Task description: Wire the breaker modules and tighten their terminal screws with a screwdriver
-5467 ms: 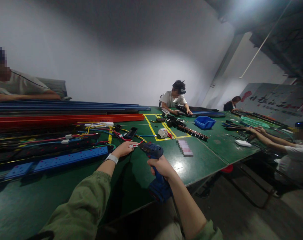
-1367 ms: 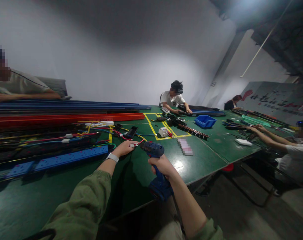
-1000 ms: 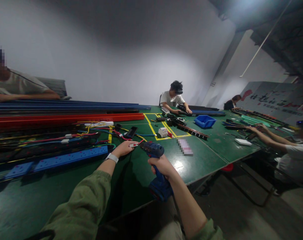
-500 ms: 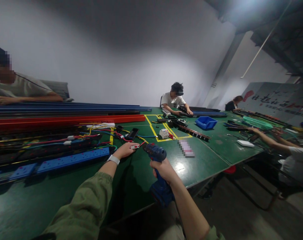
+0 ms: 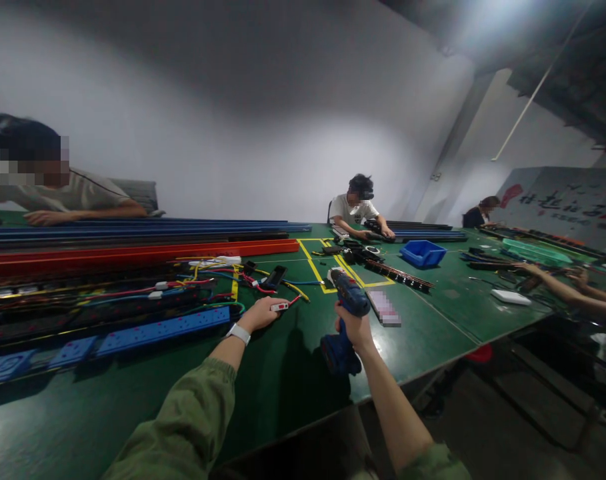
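A blue, open-topped bin [image 5: 429,259] is standing on our glossy green table [image 5: 425,333], its contents unclear. Over the table, our left hand [image 5: 259,316] is pinching a white block [image 5: 279,307] trailing red wire [image 5: 295,300]; our right hand [image 5: 353,327] is clutching a pistol-shaped drill [image 5: 351,293], apart from the block.

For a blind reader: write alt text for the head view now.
The right hand grips a blue drill; the left hand holds a white connector with a red wire. Blue sockets lie on the green table; people are nearby.

a ceiling light [image 5: 503,8] glares above a pale wall [image 5: 223,120] and dim floor [image 5: 475,430].
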